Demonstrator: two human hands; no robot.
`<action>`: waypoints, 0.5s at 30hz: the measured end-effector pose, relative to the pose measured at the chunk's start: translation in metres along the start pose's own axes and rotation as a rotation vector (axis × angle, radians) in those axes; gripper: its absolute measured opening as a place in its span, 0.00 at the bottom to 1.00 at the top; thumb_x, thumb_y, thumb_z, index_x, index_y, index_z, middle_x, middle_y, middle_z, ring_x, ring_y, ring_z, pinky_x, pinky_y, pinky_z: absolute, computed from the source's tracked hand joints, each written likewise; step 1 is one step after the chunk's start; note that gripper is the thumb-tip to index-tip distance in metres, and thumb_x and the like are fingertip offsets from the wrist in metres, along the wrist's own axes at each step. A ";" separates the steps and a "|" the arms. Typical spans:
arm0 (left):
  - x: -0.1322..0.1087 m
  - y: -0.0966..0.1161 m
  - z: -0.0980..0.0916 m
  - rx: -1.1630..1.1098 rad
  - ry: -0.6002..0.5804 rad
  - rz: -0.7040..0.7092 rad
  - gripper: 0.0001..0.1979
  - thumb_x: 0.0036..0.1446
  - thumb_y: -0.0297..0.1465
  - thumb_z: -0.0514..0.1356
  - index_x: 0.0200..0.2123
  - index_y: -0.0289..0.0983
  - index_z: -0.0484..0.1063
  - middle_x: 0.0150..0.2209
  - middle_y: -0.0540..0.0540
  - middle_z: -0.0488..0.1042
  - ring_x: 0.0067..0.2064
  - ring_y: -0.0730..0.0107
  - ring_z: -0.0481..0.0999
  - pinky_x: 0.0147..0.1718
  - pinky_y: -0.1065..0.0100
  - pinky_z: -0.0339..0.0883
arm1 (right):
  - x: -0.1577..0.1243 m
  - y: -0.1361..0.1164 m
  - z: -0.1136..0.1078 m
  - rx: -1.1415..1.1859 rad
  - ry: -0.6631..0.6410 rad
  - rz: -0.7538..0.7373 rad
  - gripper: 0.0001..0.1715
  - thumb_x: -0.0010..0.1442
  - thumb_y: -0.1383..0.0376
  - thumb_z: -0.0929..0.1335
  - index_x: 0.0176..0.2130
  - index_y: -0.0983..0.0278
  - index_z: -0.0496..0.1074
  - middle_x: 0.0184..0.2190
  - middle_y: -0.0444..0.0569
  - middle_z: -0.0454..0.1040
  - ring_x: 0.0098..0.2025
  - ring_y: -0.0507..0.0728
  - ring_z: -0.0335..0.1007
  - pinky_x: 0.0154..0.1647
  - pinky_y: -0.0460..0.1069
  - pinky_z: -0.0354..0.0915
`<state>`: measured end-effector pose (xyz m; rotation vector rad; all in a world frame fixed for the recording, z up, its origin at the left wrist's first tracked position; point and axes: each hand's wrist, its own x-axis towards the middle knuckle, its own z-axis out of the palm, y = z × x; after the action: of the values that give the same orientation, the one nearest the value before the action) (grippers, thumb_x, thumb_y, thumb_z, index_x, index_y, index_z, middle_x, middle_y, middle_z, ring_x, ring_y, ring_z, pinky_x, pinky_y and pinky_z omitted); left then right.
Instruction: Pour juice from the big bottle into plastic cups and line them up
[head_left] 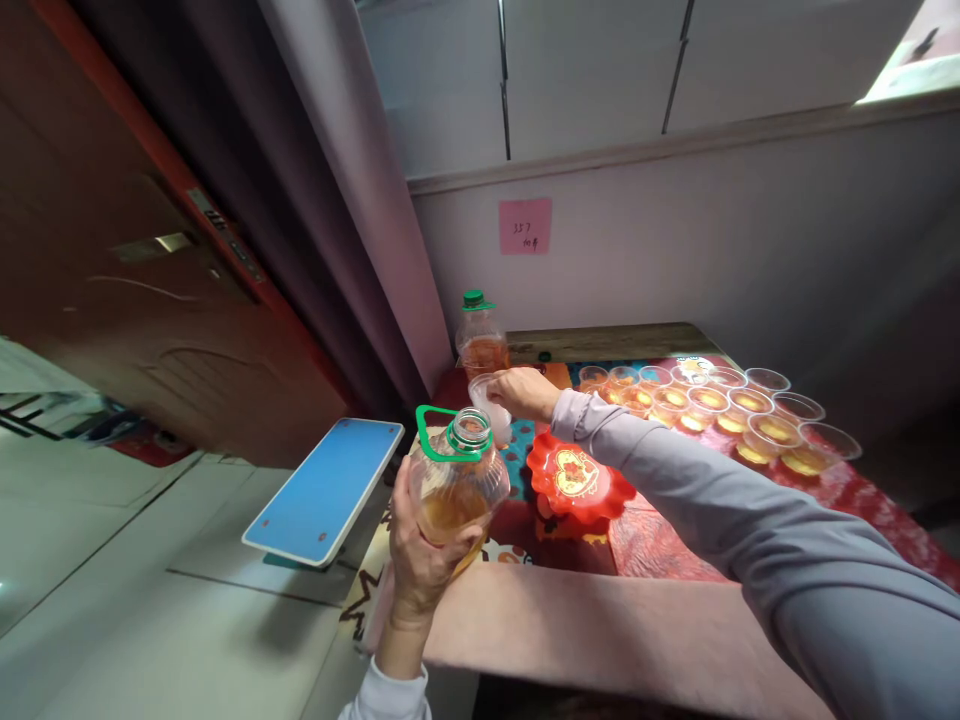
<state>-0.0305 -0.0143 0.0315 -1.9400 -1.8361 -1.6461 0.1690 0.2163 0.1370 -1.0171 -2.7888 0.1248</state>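
My left hand (416,545) is wrapped round a large clear plastic bottle (457,500) with a green carrying handle. The bottle's mouth is uncapped, and amber liquid fills its lower part. Just beyond it, my right hand (525,392) reaches across and pinches the rim of a clear plastic cup (495,422); whether this is one cup or a nested stack I cannot tell. A second bottle (484,350), with a green cap and orange-brown liquid, stands behind the cup. Below my right forearm sits a red scalloped dish (577,475) with a gold heart design.
Several clear cups (709,398) of amber liquid crowd the table's right side. A patterned red cloth (660,540) covers the table. At the left is a blue-topped stool (330,490), near a brown door (150,250). A small green cap (544,356) lies near the wall.
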 end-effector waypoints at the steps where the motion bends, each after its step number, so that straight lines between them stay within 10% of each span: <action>1: 0.001 0.001 0.001 -0.002 0.004 0.012 0.65 0.49 0.58 0.76 0.80 0.37 0.52 0.72 0.25 0.69 0.70 0.35 0.73 0.65 0.46 0.72 | 0.000 0.000 0.000 0.005 0.008 -0.001 0.17 0.77 0.66 0.65 0.49 0.64 0.86 0.51 0.58 0.85 0.50 0.63 0.83 0.46 0.51 0.69; 9: -0.001 0.003 0.001 0.010 0.014 0.003 0.64 0.50 0.60 0.75 0.80 0.37 0.53 0.72 0.25 0.68 0.71 0.36 0.73 0.65 0.46 0.71 | 0.000 0.005 0.007 0.086 0.174 0.035 0.09 0.73 0.63 0.74 0.48 0.65 0.84 0.48 0.57 0.83 0.48 0.61 0.81 0.48 0.50 0.69; 15: 0.001 0.012 0.006 -0.002 0.073 -0.011 0.65 0.49 0.65 0.71 0.79 0.36 0.55 0.71 0.25 0.70 0.70 0.35 0.73 0.65 0.44 0.71 | -0.025 0.030 -0.018 0.244 0.705 -0.052 0.08 0.72 0.60 0.75 0.43 0.62 0.80 0.46 0.53 0.82 0.44 0.59 0.80 0.48 0.51 0.72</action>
<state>-0.0179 -0.0141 0.0370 -1.8471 -1.8230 -1.6989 0.2103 0.2230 0.1469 -0.7391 -2.0953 0.0767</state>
